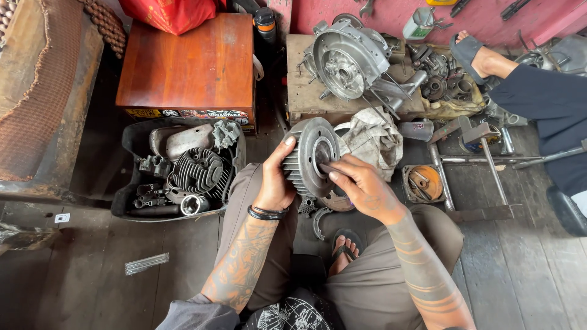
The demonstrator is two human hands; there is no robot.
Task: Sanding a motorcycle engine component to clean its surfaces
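- Head view, centre of the frame: the left hand [276, 183] is gripping a finned grey engine cylinder [310, 157] from its left side, thumb lying up along the rim and fingers wrapped behind the fins.
- The right hand [361, 186] is closing narrowly around a small dark tool [330, 169], pressing its tip against the flat face of the cylinder just beside the bore.
- The cylinder is being held tilted, its round face turning toward the camera, above the person's knees and clear of the floor.
- Just right of the cylinder, a crumpled grey rag [373, 139] is lying on the wooden floor [526, 269].
- Upper centre of the frame: a large engine casing [348, 58] is resting on a low, worn wooden surface [306, 101], with smaller dark metal parts piled at its right.
- Left of centre: a black plastic tub [131, 143] is holding another finned cylinder [199, 171] and assorted metal pieces.
- Above the tub, a reddish wooden box [189, 61] is sitting with a red cloth at its top edge.
- Right of centre, near the right hand: a small round orange tin [425, 182] is lying on the floor beside a metal stand.
- Upper right of the frame: another person's sandalled foot [474, 55] is showing, well apart from both hands.
- Lower centre: the person's own foot in a sandal [345, 247] is peeking out between the knees.
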